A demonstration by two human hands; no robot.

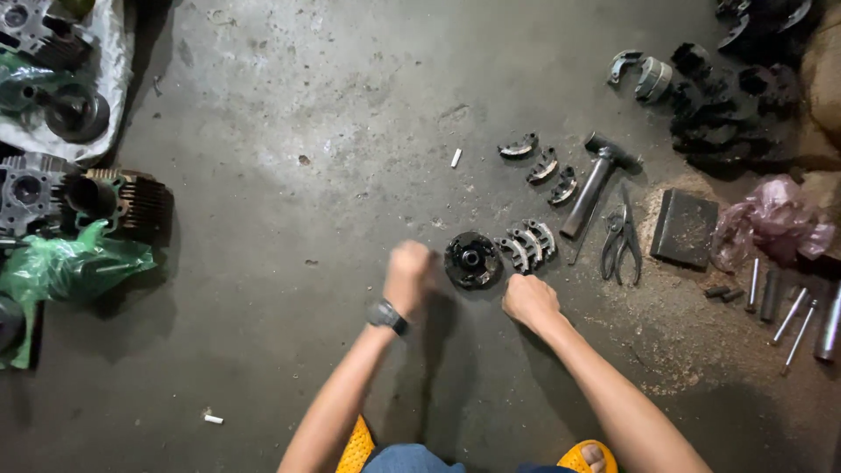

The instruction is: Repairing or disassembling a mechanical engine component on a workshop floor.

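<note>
Clutch hub (472, 259), round, black and greasy, sits on the concrete floor (333, 114) right between the two hands, and that's where the action is. Widest of all is that floor, stained and dusty, with sawdust spread at the right. At far left, engine cylinders (53, 194) with cooling fins lie beside a crumpled green plastic bag (61, 267), and a white sheet (112, 61) higher up carries more engine parts. Far right, a pink plastic bag (780, 217) is bunched next to a dark square block (685, 228); no label readable on either. The left hand (408, 276), wristwatch on, is curled into a fist just left of the hub, and whether it grips anything I cannot tell. The right hand (528, 300) is also closed, just below a cluster of curved clutch shoes (528, 243); what it pinches is hidden. Looks like disassembly or sorting of the clutch, judged midway. Next move likely needs a firm hold on the hub and a tool: the hammer (600, 180) and pliers (621, 235) lie near at right.
</note>
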